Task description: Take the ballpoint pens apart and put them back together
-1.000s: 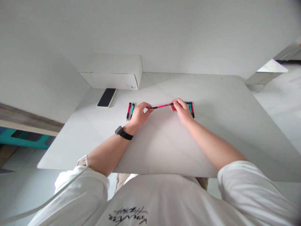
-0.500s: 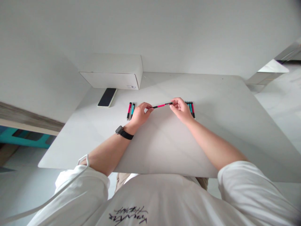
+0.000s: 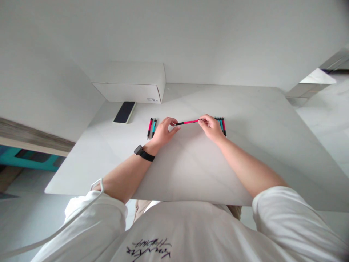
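Observation:
A pink pen with black ends (image 3: 187, 122) is held level just above the white table (image 3: 245, 153), between both hands. My left hand (image 3: 163, 131) pinches its left black end, and my right hand (image 3: 211, 127) pinches its right end. Left of my left hand lie a pink pen (image 3: 149, 127) and a teal pen (image 3: 154, 127) side by side. Right behind my right hand lies a row of several pens (image 3: 222, 125), partly hidden by my fingers.
A dark phone (image 3: 124, 112) lies face up at the table's far left. Behind it a white cardboard box (image 3: 131, 87) stands against the wall. The table ends just in front of my body. A white cable hangs off my left sleeve.
The pen between my hands has levelled out and sunk slightly. My left fingers have shifted a little along its black end. Nothing else has moved.

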The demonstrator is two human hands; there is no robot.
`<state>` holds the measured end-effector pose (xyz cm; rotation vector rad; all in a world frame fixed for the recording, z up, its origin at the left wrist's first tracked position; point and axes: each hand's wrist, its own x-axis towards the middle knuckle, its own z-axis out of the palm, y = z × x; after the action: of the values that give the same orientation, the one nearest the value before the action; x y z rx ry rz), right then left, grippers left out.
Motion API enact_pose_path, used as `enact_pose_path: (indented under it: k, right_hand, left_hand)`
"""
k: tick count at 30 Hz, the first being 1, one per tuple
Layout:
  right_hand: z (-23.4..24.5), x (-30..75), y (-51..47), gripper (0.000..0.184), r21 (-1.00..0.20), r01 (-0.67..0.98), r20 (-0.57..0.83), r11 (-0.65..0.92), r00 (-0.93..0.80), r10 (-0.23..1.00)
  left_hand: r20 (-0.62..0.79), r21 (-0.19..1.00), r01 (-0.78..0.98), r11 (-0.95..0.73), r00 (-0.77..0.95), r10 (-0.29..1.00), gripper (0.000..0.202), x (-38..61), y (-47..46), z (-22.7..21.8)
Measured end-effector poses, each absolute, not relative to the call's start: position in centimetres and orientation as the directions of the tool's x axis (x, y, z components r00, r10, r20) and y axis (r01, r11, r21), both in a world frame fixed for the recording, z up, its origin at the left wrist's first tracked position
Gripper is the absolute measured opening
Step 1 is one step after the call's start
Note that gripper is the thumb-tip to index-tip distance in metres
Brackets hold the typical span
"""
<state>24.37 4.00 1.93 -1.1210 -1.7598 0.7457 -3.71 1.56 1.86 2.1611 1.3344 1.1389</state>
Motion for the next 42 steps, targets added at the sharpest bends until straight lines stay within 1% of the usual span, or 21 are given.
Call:
enact_pose_path:
  k: [2, 5, 6, 9, 10, 13, 16, 17, 20, 21, 24, 27, 28, 32, 34, 42]
  right_hand:
    - [1.88, 24.41, 4.02, 0.038, -0.834, 0.366, 0.366, 0.413, -0.194, 0.91]
    - [2.0, 24.37, 3.91, 0.036, -0.818, 0.369, 0.386, 0.441, -0.216, 0.897]
    - [2.06, 24.35, 3.87, 0.035, -0.814, 0.372, 0.39, 0.446, -0.219, 0.894]
    - [2.13, 24.33, 3.82, 0.036, -0.812, 0.379, 0.388, 0.444, -0.219, 0.895]
    - [2.1, 24.33, 3.83, 0.036, -0.816, 0.376, 0.385, 0.44, -0.215, 0.898]
    - [1.93, 24.34, 3.93, 0.036, -0.833, 0.35, 0.379, 0.429, -0.203, 0.903]
    - [1.79, 24.28, 4.01, 0.037, -0.84, 0.337, 0.376, 0.424, -0.201, 0.904]
    - [1.76, 24.27, 4.02, 0.038, -0.84, 0.338, 0.376, 0.423, -0.2, 0.905]
    - [1.7, 24.27, 4.06, 0.039, -0.841, 0.345, 0.371, 0.417, -0.195, 0.908]
    - [1.69, 24.29, 4.07, 0.038, -0.841, 0.345, 0.37, 0.416, -0.192, 0.909]
    - [1.67, 24.35, 4.07, 0.037, -0.838, 0.344, 0.38, 0.424, -0.19, 0.905]
    - [1.77, 24.34, 4.01, 0.036, -0.829, 0.353, 0.387, 0.434, -0.198, 0.9]
    - [1.83, 24.33, 3.98, 0.037, -0.826, 0.358, 0.389, 0.436, -0.199, 0.9]
    - [2.07, 24.23, 3.86, 0.036, -0.829, 0.354, 0.386, 0.433, -0.197, 0.901]
    - [2.12, 24.2, 3.84, 0.035, -0.836, 0.345, 0.381, 0.427, -0.197, 0.903]
    - [2.01, 24.15, 3.87, 0.032, -0.841, 0.32, 0.391, 0.437, -0.2, 0.899]
  left_hand:
    - [0.424, 0.66, 0.575, -0.483, 0.244, 0.872, 0.021, -3.73, 1.47, 2.03]
    - [0.403, 0.653, 0.574, -0.494, 0.289, 0.868, 0.033, -3.74, 1.47, 2.16]
    - [0.407, 0.648, 0.572, -0.503, 0.297, 0.863, 0.033, -3.74, 1.49, 2.16]
    - [0.431, 0.646, 0.566, -0.512, 0.283, 0.857, 0.018, -3.74, 1.54, 2.06]
    - [0.435, 0.648, 0.566, -0.51, 0.274, 0.858, 0.017, -3.74, 1.55, 2.02]
    - [0.427, 0.653, 0.565, -0.504, 0.274, 0.862, 0.021, -3.78, 1.6, 1.96]
    - [0.404, 0.651, 0.56, -0.513, 0.316, 0.858, 0.032, -3.81, 1.7, 1.92]
    - [0.402, 0.65, 0.557, -0.517, 0.325, 0.856, 0.032, -3.81, 1.72, 1.92]
    - [0.422, 0.651, 0.553, -0.519, 0.305, 0.854, 0.018, -3.78, 1.7, 1.92]
    - [0.428, 0.654, 0.553, -0.516, 0.292, 0.855, 0.017, -3.78, 1.68, 1.93]
    - [0.42, 0.664, 0.552, -0.505, 0.283, 0.862, 0.021, -3.84, 1.68, 1.92]
    - [0.398, 0.656, 0.558, -0.508, 0.316, 0.861, 0.029, -3.88, 1.81, 1.84]
    - [0.396, 0.65, 0.563, -0.511, 0.324, 0.859, 0.029, -3.87, 1.85, 1.82]
    - [0.418, 0.647, 0.566, -0.511, 0.297, 0.858, 0.012, -3.68, 1.78, 1.9]
    - [0.431, 0.65, 0.562, -0.511, 0.28, 0.858, 0.008, -3.61, 1.67, 2.03]
    - [0.414, 0.641, 0.565, -0.52, 0.316, 0.854, 0.017, -3.8, 1.64, 2.07]
